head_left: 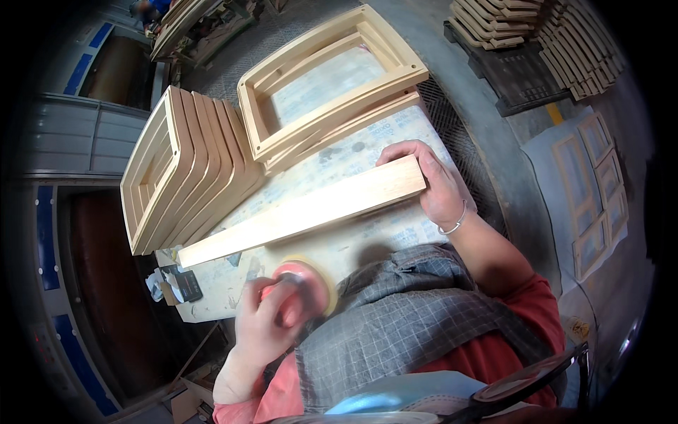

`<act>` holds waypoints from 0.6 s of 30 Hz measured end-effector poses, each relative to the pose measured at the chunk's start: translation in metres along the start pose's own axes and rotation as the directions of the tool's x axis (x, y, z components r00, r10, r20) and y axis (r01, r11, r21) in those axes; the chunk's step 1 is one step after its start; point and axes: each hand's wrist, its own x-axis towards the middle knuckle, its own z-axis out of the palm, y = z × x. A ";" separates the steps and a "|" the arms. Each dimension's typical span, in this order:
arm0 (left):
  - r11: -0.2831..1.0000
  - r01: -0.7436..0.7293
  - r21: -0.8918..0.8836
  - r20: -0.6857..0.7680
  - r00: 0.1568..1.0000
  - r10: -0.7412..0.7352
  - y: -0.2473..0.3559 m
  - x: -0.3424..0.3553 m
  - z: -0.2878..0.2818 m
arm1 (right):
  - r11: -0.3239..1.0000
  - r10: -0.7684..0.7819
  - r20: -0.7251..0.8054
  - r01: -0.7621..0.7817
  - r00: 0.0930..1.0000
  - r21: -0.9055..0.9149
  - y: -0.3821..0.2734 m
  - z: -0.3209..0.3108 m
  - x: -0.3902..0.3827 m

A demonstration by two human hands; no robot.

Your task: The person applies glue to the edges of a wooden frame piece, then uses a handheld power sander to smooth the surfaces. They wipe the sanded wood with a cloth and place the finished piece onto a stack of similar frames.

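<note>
A long, pale wooden board (pixel 304 212) lies slantwise across the worktable, one end toward the near left and the other at the right. My right hand (pixel 439 189) is wrapped round its right end, fingers over the far side. In my left hand (pixel 260 318) is a red, round sander (pixel 311 281) with a yellowish pad, gripped by its body. The sander is on the near side of the board, close to my apron, with its pad turned edge-on. Motion slightly blurs the left hand and the sander.
On the covered worktable (pixel 364 145), several curved wooden frames (pixel 201 169) stand on edge at left, and more frames (pixel 279 145) lie stacked at the back. A small dark box (pixel 185 284) is at the left corner. Right: a black pallet (pixel 519 74) with wooden parts, and frames (pixel 583 212) on a white sheet.
</note>
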 end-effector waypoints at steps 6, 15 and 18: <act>0.993 0.111 0.038 0.161 0.980 -0.116 -0.028 0.029 0.128 | 0.993 -0.024 -0.084 0.014 0.996 -0.116 0.015 -0.004 -0.005; 0.977 0.093 -0.192 0.260 0.965 -0.041 0.003 0.078 0.224 | 0.922 -0.085 -0.200 0.001 0.976 -0.387 0.012 0.008 0.043; 0.973 -0.138 -0.184 0.162 0.972 0.169 -0.001 0.074 0.209 | 0.785 -0.258 -0.082 0.160 0.963 -0.599 0.046 -0.010 0.039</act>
